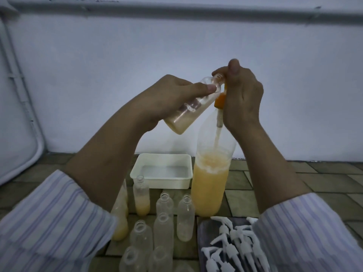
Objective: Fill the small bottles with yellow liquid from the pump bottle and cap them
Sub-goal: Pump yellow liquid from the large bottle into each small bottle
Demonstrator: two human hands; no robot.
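The small bottle I hold is clear with pale yellow liquid at its base, and the pump bottle shows orange-yellow liquid under an orange pump head. My sleeves are white with lilac stripes. At five o'clock lie white pump caps; at twelve o'clock beyond the bottles is a cream tray on brown tiles.

1. In front of me is a plain pale wall, bluish in the dim light.
2. A thick pipe runs level along its top.
3. On my left, thinner conduits run down the wall, and a white rounded panel leans there.
4. The floor is brownish tile with dark joints.
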